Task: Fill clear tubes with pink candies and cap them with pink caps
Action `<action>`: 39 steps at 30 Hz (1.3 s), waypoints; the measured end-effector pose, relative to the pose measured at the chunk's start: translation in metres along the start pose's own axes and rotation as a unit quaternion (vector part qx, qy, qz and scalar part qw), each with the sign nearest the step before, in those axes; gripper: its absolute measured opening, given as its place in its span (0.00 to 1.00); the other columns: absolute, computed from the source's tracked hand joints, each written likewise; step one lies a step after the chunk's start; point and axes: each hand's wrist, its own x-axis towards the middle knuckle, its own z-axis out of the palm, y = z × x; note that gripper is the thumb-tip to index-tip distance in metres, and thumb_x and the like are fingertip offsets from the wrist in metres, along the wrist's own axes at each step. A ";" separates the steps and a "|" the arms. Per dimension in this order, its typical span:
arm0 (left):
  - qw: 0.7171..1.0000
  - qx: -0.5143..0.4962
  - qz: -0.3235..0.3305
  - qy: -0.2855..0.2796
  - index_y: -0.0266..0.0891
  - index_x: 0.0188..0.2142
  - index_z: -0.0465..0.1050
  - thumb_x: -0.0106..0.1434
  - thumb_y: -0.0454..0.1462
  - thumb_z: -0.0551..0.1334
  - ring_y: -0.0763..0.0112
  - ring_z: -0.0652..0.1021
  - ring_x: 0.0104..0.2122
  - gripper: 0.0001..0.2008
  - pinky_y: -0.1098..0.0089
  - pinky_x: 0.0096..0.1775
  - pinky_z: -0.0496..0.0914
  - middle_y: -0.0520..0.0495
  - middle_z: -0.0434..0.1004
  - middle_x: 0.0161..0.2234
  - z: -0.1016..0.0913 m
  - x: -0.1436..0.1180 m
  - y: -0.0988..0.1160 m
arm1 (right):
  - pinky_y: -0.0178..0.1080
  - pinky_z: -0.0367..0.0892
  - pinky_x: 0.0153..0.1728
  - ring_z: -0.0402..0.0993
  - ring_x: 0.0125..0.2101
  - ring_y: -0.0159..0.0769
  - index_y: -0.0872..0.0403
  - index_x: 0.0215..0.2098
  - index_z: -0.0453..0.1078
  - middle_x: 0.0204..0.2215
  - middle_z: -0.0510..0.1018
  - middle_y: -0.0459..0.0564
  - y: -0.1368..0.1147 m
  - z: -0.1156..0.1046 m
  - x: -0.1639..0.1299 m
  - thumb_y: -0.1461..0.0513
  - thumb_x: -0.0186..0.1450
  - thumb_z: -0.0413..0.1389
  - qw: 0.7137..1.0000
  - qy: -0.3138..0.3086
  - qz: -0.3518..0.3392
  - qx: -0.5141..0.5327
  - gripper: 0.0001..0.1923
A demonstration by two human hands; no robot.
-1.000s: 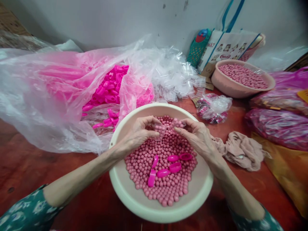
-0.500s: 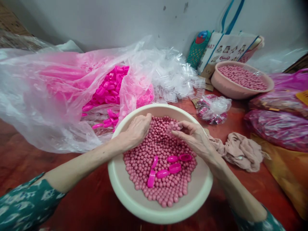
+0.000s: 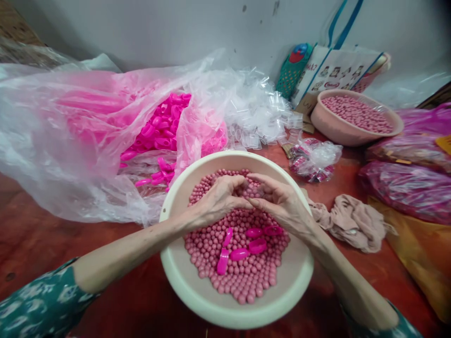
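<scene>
A cream bowl (image 3: 211, 300) on the red floor holds several small pink balls (image 3: 246, 277), with several bright pink plastic scoops (image 3: 239, 253) lying on them. Over the far half of the bowl my left hand (image 3: 218, 199) and my right hand (image 3: 282, 204) meet fingertip to fingertip. Both are curled around a small clear bag (image 3: 254, 190) with pink balls in it. My fingers hide most of the bag.
A large clear plastic sack (image 3: 70, 141) of pink scoops lies at the left, and a heap of small clear bags (image 3: 253, 112) lies behind the bowl. At the right are a second bowl (image 3: 338, 134) of balls, a beige cloth (image 3: 352, 220), filled magenta bags (image 3: 405, 188) and a tote bag (image 3: 334, 70).
My left hand left the small bag and dipped into the balls at the bowl's far left. It has come back to my right hand, and both now close together over the bag.
</scene>
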 end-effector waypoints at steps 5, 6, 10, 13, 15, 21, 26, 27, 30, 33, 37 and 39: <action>0.990 -0.108 -0.074 -0.045 0.33 0.37 0.73 0.50 0.27 0.62 0.70 0.75 0.34 0.12 0.70 0.38 0.68 0.49 0.76 0.33 -0.006 0.000 0.006 | 0.42 0.67 0.49 0.74 0.45 0.39 0.46 0.53 0.69 0.45 0.78 0.46 -0.004 0.000 -0.002 0.62 0.62 0.58 0.999 -0.021 -0.023 -0.044 0.20; 0.990 -0.105 -0.078 -0.045 0.33 0.36 0.74 0.50 0.27 0.63 0.70 0.75 0.34 0.12 0.70 0.38 0.68 0.49 0.76 0.33 -0.007 -0.001 0.007 | 0.42 0.67 0.48 0.74 0.44 0.38 0.46 0.53 0.69 0.45 0.78 0.46 -0.005 0.000 -0.002 0.62 0.62 0.58 0.998 -0.021 -0.026 -0.057 0.21; 0.992 -0.081 -0.079 -0.048 0.34 0.35 0.72 0.51 0.29 0.63 0.69 0.75 0.33 0.10 0.70 0.37 0.69 0.49 0.75 0.32 -0.011 0.000 0.004 | 0.39 0.70 0.42 0.76 0.39 0.37 0.49 0.53 0.69 0.41 0.80 0.46 -0.005 0.001 -0.003 0.61 0.63 0.56 0.991 0.003 -0.052 -0.125 0.19; 0.995 -0.044 -0.078 -0.036 0.34 0.30 0.69 0.51 0.30 0.63 0.72 0.73 0.29 0.06 0.72 0.34 0.67 0.52 0.72 0.27 -0.012 -0.001 -0.001 | 0.37 0.70 0.36 0.76 0.33 0.35 0.51 0.49 0.71 0.37 0.81 0.46 -0.005 0.001 -0.002 0.61 0.64 0.55 0.983 0.013 -0.065 -0.173 0.15; 0.997 -0.018 -0.070 -0.032 0.35 0.28 0.68 0.50 0.29 0.64 0.74 0.71 0.28 0.05 0.73 0.32 0.64 0.54 0.70 0.25 -0.013 -0.003 -0.004 | 0.35 0.68 0.33 0.75 0.29 0.33 0.52 0.47 0.71 0.34 0.80 0.46 -0.006 0.000 -0.001 0.61 0.63 0.56 0.976 -0.001 -0.073 -0.207 0.14; 0.997 0.052 -0.039 -0.045 0.36 0.27 0.68 0.51 0.28 0.61 0.73 0.69 0.30 0.04 0.72 0.33 0.60 0.56 0.68 0.26 -0.014 -0.007 -0.007 | 0.34 0.65 0.35 0.73 0.33 0.33 0.53 0.42 0.67 0.35 0.77 0.47 -0.012 0.002 -0.003 0.66 0.63 0.55 0.949 -0.062 -0.117 -0.285 0.08; 0.994 0.096 -0.021 -0.052 0.36 0.25 0.66 0.53 0.29 0.59 0.73 0.68 0.28 0.03 0.72 0.32 0.57 0.57 0.66 0.24 -0.016 -0.008 -0.006 | 0.36 0.64 0.39 0.72 0.39 0.36 0.52 0.47 0.64 0.41 0.75 0.50 -0.006 0.004 -0.003 0.67 0.63 0.53 0.940 -0.074 -0.149 -0.297 0.13; 0.993 0.107 -0.016 -0.056 0.36 0.25 0.66 0.53 0.29 0.59 0.74 0.68 0.28 0.04 0.72 0.31 0.57 0.57 0.65 0.24 -0.017 -0.007 -0.006 | 0.36 0.64 0.39 0.71 0.39 0.35 0.52 0.46 0.64 0.40 0.75 0.50 -0.006 0.004 -0.002 0.67 0.64 0.53 0.940 -0.080 -0.151 -0.295 0.12; 0.990 0.124 -0.008 -0.072 0.36 0.25 0.66 0.53 0.28 0.58 0.74 0.68 0.28 0.04 0.72 0.31 0.57 0.57 0.66 0.24 -0.016 -0.007 -0.006 | 0.35 0.63 0.35 0.70 0.35 0.34 0.53 0.41 0.66 0.36 0.73 0.49 -0.006 0.004 -0.001 0.67 0.63 0.53 0.939 -0.095 -0.149 -0.295 0.08; 0.990 0.119 -0.019 -0.075 0.37 0.25 0.67 0.53 0.29 0.58 0.74 0.68 0.27 0.03 0.73 0.31 0.58 0.57 0.66 0.24 -0.016 -0.007 -0.005 | 0.35 0.60 0.32 0.67 0.31 0.33 0.54 0.36 0.66 0.31 0.71 0.47 -0.008 0.004 0.000 0.67 0.63 0.53 0.940 -0.110 -0.124 -0.299 0.04; 0.992 0.104 -0.068 -0.030 0.37 0.24 0.68 0.50 0.31 0.62 0.72 0.69 0.28 0.03 0.72 0.31 0.60 0.56 0.68 0.24 -0.022 -0.007 -0.003 | 0.35 0.60 0.31 0.67 0.28 0.32 0.53 0.36 0.67 0.29 0.72 0.45 -0.005 0.001 -0.001 0.64 0.64 0.52 0.956 -0.096 -0.095 -0.259 0.03; 0.993 0.063 -0.095 -0.011 0.37 0.25 0.68 0.49 0.31 0.63 0.71 0.70 0.29 0.04 0.71 0.32 0.62 0.55 0.69 0.25 -0.026 -0.006 -0.003 | 0.35 0.61 0.32 0.69 0.30 0.33 0.52 0.40 0.68 0.32 0.74 0.46 -0.003 0.000 -0.002 0.61 0.64 0.54 0.971 -0.057 -0.074 -0.219 0.06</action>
